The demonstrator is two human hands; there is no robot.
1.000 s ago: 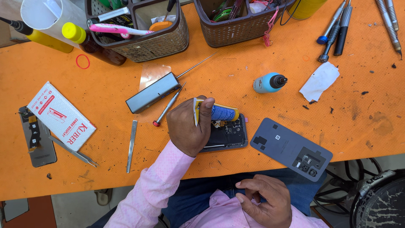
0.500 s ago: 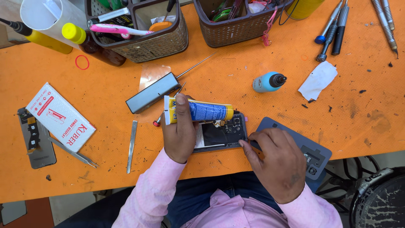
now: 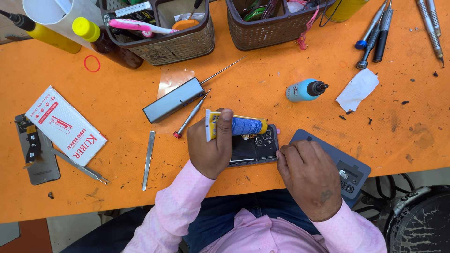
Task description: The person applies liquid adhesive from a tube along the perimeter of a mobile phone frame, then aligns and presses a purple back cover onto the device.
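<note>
Lighting is bright and even, looks like soft overhead light, so the orange table comes out really saturated. Shadows are short and soft, just a thin dark edge under the left hand and right hand. A little glare on the clear film and on the grey metal case. Focus is sharp pretty much everywhere, no motion blur on the hands. Slight wide-angle stretch toward the corners; the floor at the bottom edge is noticeably dimmer.

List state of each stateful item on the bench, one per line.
glue tube: held in left hand, lying across the phone
phone: back off, insides exposed
right hand: steadying the phone's edge
back cover: detached, beside phone
blue bottle: capped, on its side
</note>
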